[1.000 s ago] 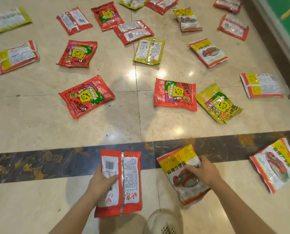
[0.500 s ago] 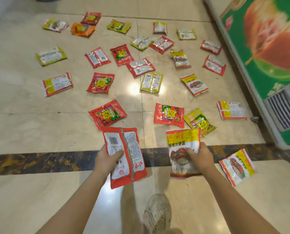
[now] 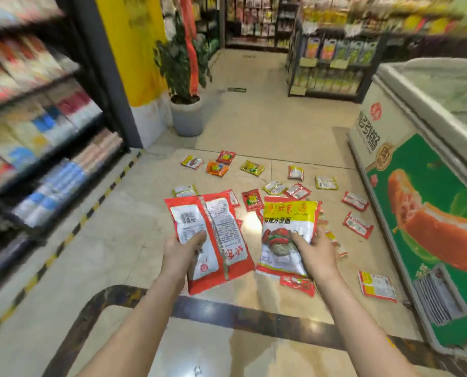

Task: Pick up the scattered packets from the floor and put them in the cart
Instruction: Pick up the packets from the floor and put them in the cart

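Note:
My left hand [image 3: 179,253] grips a red packet [image 3: 221,235] with its white printed back facing me, held up above the floor. My right hand [image 3: 315,251] grips a yellow and white noodle packet [image 3: 287,221], front side up, beside the first. Several more red, yellow and orange packets [image 3: 357,225] lie scattered on the beige tiled floor [image 3: 118,240] beyond and to the right of my hands. No cart shows in this view.
Stocked shelves [image 3: 41,126] line the left side, with a yellow and black striped floor edge along them. A chest freezer [image 3: 431,164] with a green panel stands at right. A potted plant [image 3: 186,115] sits by a yellow pillar ahead. More shelving stands far back.
Both hands have lifted their packets off the floor and higher. My head has risen, so the view now takes in the shop aisle instead of only the floor.

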`<state>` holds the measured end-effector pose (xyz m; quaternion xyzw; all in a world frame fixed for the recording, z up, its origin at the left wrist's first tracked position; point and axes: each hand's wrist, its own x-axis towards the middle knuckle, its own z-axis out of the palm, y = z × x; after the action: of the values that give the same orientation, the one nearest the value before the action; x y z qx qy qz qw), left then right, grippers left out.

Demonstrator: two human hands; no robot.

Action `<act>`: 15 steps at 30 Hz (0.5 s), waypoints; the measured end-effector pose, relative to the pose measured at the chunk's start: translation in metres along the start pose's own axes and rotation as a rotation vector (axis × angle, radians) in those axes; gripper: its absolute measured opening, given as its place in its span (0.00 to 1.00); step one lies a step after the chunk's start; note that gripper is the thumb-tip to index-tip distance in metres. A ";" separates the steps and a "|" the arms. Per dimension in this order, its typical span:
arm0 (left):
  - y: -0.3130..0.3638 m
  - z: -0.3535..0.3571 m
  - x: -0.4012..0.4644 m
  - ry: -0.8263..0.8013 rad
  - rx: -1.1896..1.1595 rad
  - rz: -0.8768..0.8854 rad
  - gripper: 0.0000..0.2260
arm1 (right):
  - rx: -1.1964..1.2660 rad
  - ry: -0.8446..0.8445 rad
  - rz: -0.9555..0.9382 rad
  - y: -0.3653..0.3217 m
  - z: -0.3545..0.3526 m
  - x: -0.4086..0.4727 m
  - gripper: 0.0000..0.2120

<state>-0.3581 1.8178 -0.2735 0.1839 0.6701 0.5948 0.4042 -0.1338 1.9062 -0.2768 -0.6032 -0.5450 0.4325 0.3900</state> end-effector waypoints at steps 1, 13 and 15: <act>0.024 -0.013 -0.011 0.030 -0.032 0.028 0.04 | 0.041 -0.031 -0.048 -0.029 0.006 -0.007 0.09; 0.158 -0.191 -0.191 0.645 -0.288 0.471 0.08 | 0.311 -0.609 -0.512 -0.250 0.106 -0.148 0.10; 0.161 -0.227 -0.237 0.764 -0.348 0.511 0.08 | 0.355 -0.748 -0.554 -0.271 0.131 -0.194 0.10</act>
<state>-0.4252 1.5344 -0.0526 0.0407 0.5946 0.8030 -0.0049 -0.3510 1.7403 -0.0445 -0.1634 -0.7053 0.5855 0.3646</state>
